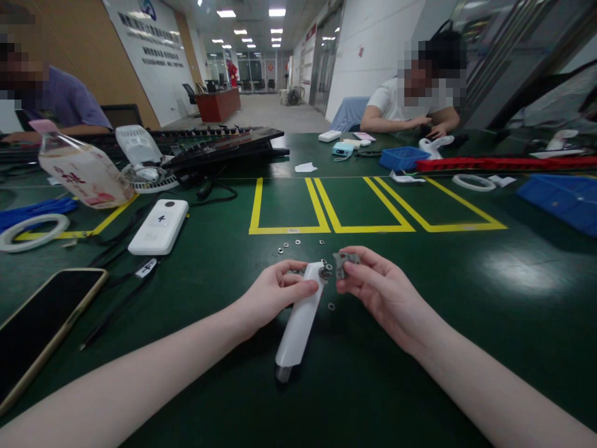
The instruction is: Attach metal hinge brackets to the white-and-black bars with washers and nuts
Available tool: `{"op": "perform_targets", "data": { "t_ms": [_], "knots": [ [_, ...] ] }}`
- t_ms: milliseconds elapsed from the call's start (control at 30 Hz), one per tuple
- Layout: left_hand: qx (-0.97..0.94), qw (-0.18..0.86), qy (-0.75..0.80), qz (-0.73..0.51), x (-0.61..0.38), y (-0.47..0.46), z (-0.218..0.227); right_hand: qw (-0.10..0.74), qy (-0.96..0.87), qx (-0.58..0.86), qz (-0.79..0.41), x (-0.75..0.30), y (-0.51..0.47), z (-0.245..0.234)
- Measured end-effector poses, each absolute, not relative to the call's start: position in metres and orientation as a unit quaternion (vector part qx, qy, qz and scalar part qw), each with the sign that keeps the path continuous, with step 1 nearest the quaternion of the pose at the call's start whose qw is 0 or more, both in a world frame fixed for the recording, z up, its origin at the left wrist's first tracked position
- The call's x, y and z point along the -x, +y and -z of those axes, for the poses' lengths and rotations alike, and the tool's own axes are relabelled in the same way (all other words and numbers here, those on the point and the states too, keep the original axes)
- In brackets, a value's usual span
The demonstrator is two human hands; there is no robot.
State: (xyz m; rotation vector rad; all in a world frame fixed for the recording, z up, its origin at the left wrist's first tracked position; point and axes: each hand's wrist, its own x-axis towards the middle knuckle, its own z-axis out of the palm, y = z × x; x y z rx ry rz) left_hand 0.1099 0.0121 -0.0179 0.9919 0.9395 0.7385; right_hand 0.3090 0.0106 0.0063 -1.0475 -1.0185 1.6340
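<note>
My left hand (275,292) is closed around a white plastic handle-like part (300,323), gripped near its upper end. A dark tip shows at the part's lower end, and a small metal fitting (325,270) sits at its top. Between thumb and fingers, my right hand (380,292) pinches a small grey metal bracket (344,264), close beside that fitting. Whether the two touch I cannot tell. Several small metal washers or nuts (286,245) lie on the green table just beyond my hands, and one more ring (331,307) lies below the bracket.
Yellow tape (289,231) outlines several bays ahead. At left are a white power bank (158,227), a phone (41,317), a tape roll (33,233), a bottle (84,168) and a small fan (140,149). Blue bins (562,202) stand at right. Two people sit across the table.
</note>
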Motion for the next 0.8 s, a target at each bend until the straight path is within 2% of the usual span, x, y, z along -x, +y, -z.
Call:
{"op": "perform_targets", "data": {
  "t_ms": [200, 500, 800],
  "knots": [
    [-0.448, 0.717, 0.419, -0.332, -0.11, 0.013, 0.019, 0.464, -0.44, 0.425, -0.64, -0.31, 0.009, -0.005],
    [-0.455, 0.709, 0.427, -0.33, -0.11, 0.012, 0.017, 0.419, -0.578, 0.424, -0.558, -0.312, 0.003, -0.009],
    [-0.456, 0.701, 0.438, -0.33, -0.111, 0.012, 0.017, 0.393, -0.586, 0.445, -0.551, -0.32, 0.005, -0.02]
  ]
}}
